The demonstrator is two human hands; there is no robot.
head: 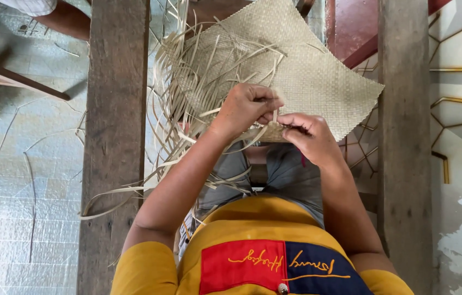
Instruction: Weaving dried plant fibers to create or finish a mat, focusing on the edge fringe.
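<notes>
A pale woven straw mat (307,60) lies across my lap, its left and near edges ending in many loose strips (187,98). My left hand (247,106) is closed on a few of those strips at the mat's near edge. My right hand (310,134) sits just to its right, with fingers pinched on the woven edge and a strip. The two hands almost touch. The fingertips of both are partly hidden by the strips.
Two dark wooden beams run up the view, one on the left (113,136), one on the right (403,136). Loose straw strips (28,164) lie on the tiled floor at left. Another person's leg (67,19) shows at top left. A patterned wall (460,109) is on the right.
</notes>
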